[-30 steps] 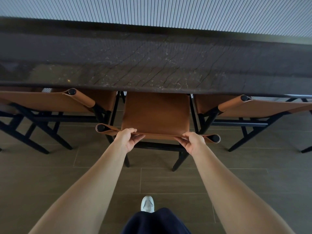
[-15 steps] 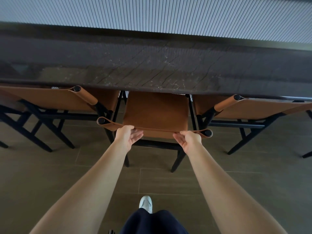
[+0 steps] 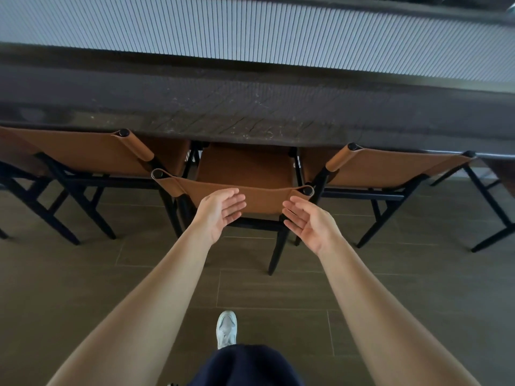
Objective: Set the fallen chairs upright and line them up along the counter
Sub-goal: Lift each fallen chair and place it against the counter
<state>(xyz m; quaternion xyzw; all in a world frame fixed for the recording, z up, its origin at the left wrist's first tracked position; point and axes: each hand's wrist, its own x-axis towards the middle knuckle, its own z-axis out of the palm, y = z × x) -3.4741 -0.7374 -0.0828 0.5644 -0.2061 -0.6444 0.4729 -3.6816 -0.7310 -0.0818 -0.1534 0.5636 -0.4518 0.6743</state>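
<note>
Three chairs with tan leather seats and black frames stand upright along the dark counter (image 3: 250, 107). The middle chair (image 3: 245, 168) is straight ahead, its seat partly tucked under the counter edge, its backrest strap facing me. The left chair (image 3: 83, 151) and the right chair (image 3: 395, 168) flank it closely. My left hand (image 3: 220, 213) and my right hand (image 3: 309, 221) hover just in front of the middle chair's backrest, palms turned inward, fingers straight, holding nothing.
A ribbed white wall panel (image 3: 250, 32) runs behind the counter. The floor (image 3: 83, 288) is brown wood-look tile. My white shoe (image 3: 227, 327) and dark clothing show at the bottom centre. The black legs of the chairs splay out onto the floor.
Both hands let go of the middle chair's backrest and drew back a little, fingers now open. The chair sits further under the counter than a second ago.
</note>
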